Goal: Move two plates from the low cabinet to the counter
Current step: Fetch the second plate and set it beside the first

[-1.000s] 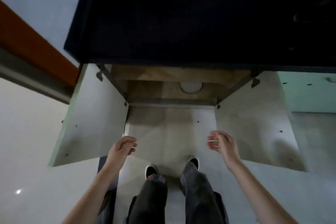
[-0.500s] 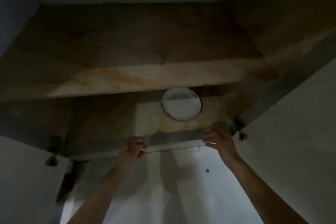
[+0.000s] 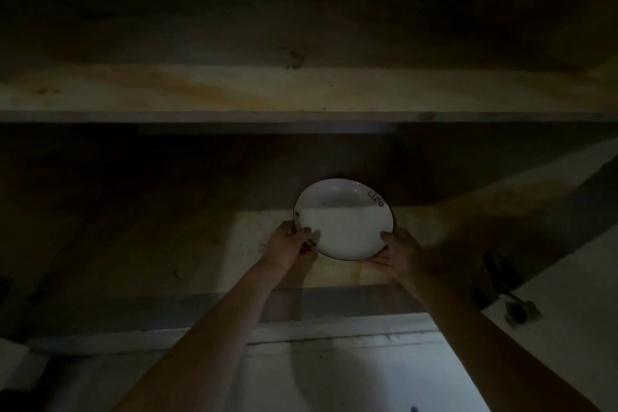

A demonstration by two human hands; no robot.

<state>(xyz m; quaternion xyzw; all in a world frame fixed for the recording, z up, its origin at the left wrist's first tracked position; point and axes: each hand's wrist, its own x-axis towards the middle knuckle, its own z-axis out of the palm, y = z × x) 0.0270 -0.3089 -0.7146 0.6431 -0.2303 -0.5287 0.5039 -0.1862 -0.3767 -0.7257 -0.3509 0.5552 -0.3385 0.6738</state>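
Note:
A white plate [image 3: 344,221] with a thin dark rim and small lettering sits on the bottom board of the low cabinet [image 3: 187,254], under the shelf. My left hand [image 3: 287,246] grips its left edge, thumb over the rim. My right hand [image 3: 399,252] grips the right edge, fingers beneath it. Whether a second plate lies under it I cannot tell. The counter is out of view.
A wooden shelf [image 3: 234,94] crosses the cabinet above the plate. The open right door [image 3: 575,278] with its dark hinge [image 3: 498,278] stands at the right. The pale floor [image 3: 334,381] lies in front of the cabinet's lower edge.
The view dropped from above the counter into the cabinet. Both hands moved forward from the cabinet's front edge and took hold of the plate on either side.

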